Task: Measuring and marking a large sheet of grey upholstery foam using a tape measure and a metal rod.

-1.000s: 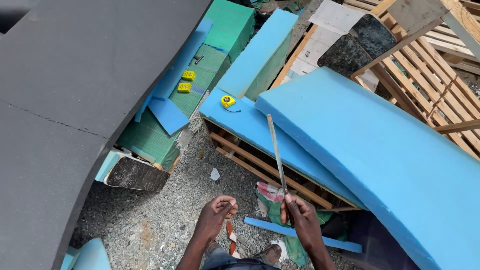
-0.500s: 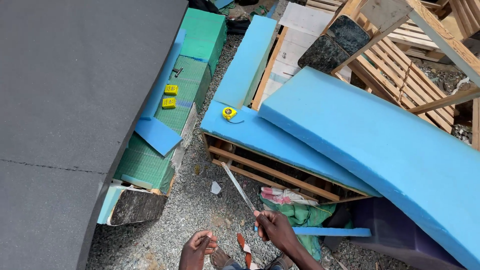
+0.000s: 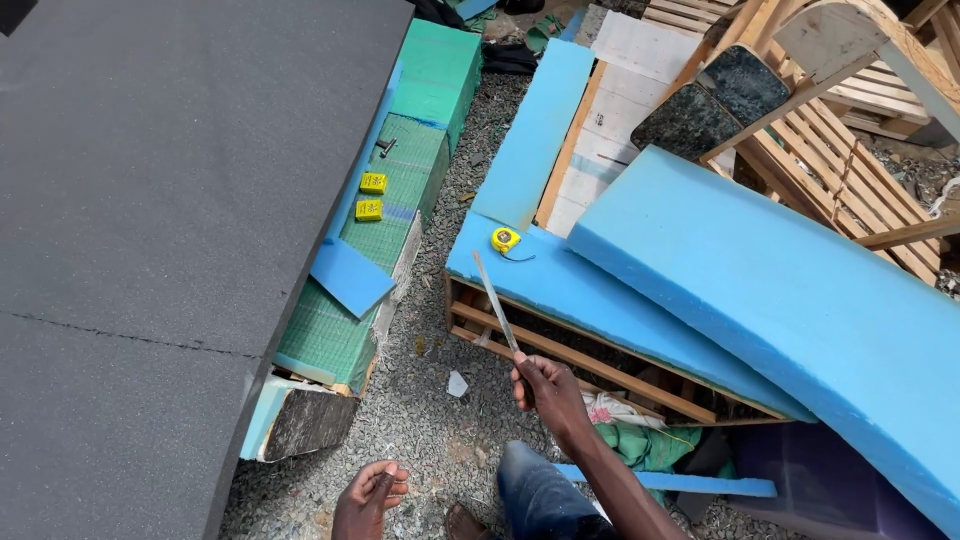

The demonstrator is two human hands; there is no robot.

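The right hand (image 3: pixel 543 388) has lifted and pushed forward since half a second ago — the long thin metal blade (image 3: pixel 496 304) it grips now points up over the edge of the blue foam sheet (image 3: pixel 560 285) on the wooden frame (image 3: pixel 560 350), tip near the yellow tape measure (image 3: pixel 506 240). The left hand (image 3: pixel 368 497) has stayed low by the knee.

Far left, a huge dark grey foam slab (image 3: pixel 160 200) fills the view. Beside it, a green foam block (image 3: pixel 385 230) carries two small yellow square packets (image 3: pixel 371 196) with dark print, one just above the other, and a loose blue foam offcut (image 3: pixel 350 276) lies tilted at its edge. Down on the gravel (image 3: pixel 430 430), the left hand is loosely curled, fingers bent in, holding nothing I can make out.

Centre — the right hand is closed tight around the blade's lower end, blade slanting up and left. Right of that, a thick blue foam slab (image 3: pixel 790 300) leans across the frame, with wooden slatted pallets (image 3: pixel 840 160) behind it.
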